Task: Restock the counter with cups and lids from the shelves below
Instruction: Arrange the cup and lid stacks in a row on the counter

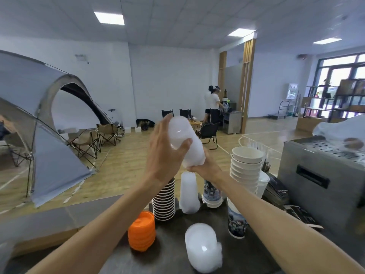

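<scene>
Both hands are up over the counter now, and between them is a sleeve of frosted cups, tilted, closed end high and away. The left hand wraps its side, thumb curled across the front; the right hand holds the lower end, though how its fingers lie there I cannot tell — the sleeve hides them. Directly beneath stands 1 frosted stack already on the counter, flanked by the striped paper cups and a printed cup stack. Nearer, the orange lids and a bagged bundle of clear lids lie ready.

My read: this sleeve is headed down onto that frosted stack. The danger — it's long, smooth and leaning, so a skewed descent could clip the neighbours just beside it, or the tall white bowl stack, and send 1 tower into the next. Slippery wrap could also let it slide through the grip.
</scene>
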Demonstrator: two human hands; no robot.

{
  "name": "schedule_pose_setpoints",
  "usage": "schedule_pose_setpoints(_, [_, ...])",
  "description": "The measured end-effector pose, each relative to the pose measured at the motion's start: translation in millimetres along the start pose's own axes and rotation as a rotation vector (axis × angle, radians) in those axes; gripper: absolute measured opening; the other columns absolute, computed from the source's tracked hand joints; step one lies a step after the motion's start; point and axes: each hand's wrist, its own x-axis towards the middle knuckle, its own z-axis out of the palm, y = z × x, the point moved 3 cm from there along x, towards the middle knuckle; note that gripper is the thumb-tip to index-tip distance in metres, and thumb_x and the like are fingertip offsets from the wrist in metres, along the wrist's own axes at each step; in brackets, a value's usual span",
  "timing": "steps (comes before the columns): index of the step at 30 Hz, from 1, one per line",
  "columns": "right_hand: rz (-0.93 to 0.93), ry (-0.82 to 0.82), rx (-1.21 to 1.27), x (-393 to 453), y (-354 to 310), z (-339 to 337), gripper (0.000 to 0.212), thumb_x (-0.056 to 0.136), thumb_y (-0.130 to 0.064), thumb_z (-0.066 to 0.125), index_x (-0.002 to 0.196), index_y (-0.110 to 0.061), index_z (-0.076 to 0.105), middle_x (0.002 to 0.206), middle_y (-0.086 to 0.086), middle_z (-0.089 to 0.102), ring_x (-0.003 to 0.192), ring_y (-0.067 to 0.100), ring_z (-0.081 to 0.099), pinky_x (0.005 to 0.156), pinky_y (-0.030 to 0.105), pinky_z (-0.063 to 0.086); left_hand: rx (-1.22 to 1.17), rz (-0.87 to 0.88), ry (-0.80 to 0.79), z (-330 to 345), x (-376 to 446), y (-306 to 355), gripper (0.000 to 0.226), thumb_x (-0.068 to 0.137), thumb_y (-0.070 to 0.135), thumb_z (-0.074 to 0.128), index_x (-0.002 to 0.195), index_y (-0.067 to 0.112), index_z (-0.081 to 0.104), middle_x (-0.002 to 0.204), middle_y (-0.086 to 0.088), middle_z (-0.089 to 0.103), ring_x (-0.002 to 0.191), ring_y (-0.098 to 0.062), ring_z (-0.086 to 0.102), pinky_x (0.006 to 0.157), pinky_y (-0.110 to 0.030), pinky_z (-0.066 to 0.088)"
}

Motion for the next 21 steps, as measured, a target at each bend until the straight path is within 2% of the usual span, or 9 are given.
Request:
schedule_pose_setpoints(3, [0.062,-0.017,0.097,4.2,7.0,9.4,0.086,0.068,-0.027,0.086,0.142,-0.027,0.041,0.126,0.002,0.058,0.118,0.024,0.057,0.096,0.045,0.055,0.063,0.022,-0.048,15.4,19.9,5.8,0.068,0.093,0.033,0.066,0.152,0.025,0.032,0.145,-0.005,0.047,0.12,-0.025,0.052,0.098,-0.035,0.042])
schedule_pose_setpoints(5, [0.161,-0.023,0.122,5.5,14.9,15.9,0.074,0.074,-0.03,0.084,0.137,-0.025,0.045,0.125,0.001,0.059,0.115,0.024,0.058,0.095,0.047,0.056,0.098,0.009,-0.081,24.2,32.9,4.2,0.065,0.096,0.032,0.062,0.152,0.026,0.032,0.146,-0.007,0.047,0.125,-0.025,0.049,0.099,-0.032,0.038])
schedule_pose_setpoints(8, [0.27,-0.025,0.077,7.8,28.8,24.0,0.066,0.08,-0.04,0.081,0.133,-0.023,0.046,0.125,0.001,0.058,0.11,0.026,0.062,0.086,0.04,0.06,0.16,-0.03,-0.147,36.9,50.3,-3.8,0.065,0.097,0.032,0.06,0.154,0.023,0.031,0.147,-0.009,0.047,0.13,-0.028,0.047,0.104,-0.037,0.039])
schedule_pose_setpoints(11, [0.322,-0.015,0.009,7.4,42.2,31.7,0.07,0.081,-0.049,0.077,0.135,-0.022,0.041,0.123,0.002,0.058,0.098,0.023,0.068,0.068,0.03,0.058,0.249,-0.045,-0.221,51.5,60.6,-16.9,0.065,0.097,0.035,0.058,0.154,0.022,0.03,0.147,-0.011,0.047,0.129,-0.031,0.049,0.102,-0.04,0.042])
schedule_pose_setpoints(13, [0.338,-0.005,-0.018,6.9,53.6,37.2,0.075,0.08,-0.053,0.076,0.138,-0.021,0.04,0.124,0.002,0.059,0.091,0.021,0.07,0.063,0.029,0.059,0.291,-0.052,-0.267,63.0,65.1,-29.0,0.065,0.097,0.038,0.057,0.154,0.021,0.03,0.146,-0.014,0.047,0.127,-0.034,0.051,0.102,-0.044,0.043])
schedule_pose_setpoints(17, [0.389,-0.018,-0.02,4.4,73.6,49.0,0.075,0.08,-0.055,0.075,0.138,-0.02,0.042,0.124,0.004,0.062,0.077,0.017,0.074,0.061,0.032,0.063,0.454,-0.002,-0.337,85.8,67.6,-51.8,0.065,0.097,0.047,0.053,0.152,0.02,0.034,0.144,-0.012,0.052,0.129,-0.03,0.052,0.11,-0.049,0.037])
schedule_pose_setpoints(21, [0.454,-0.043,0.009,1.9,93.8,58.9,0.071,0.082,-0.052,0.075,0.136,-0.018,0.043,0.126,0.005,0.062,0.082,0.019,0.074,0.069,0.037,0.064,0.6,0.032,-0.387,102.4,65.3,-70.0,0.063,0.098,0.055,0.048,0.15,0.022,0.038,0.14,-0.006,0.058,0.127,-0.026,0.054,0.11,-0.048,0.029])
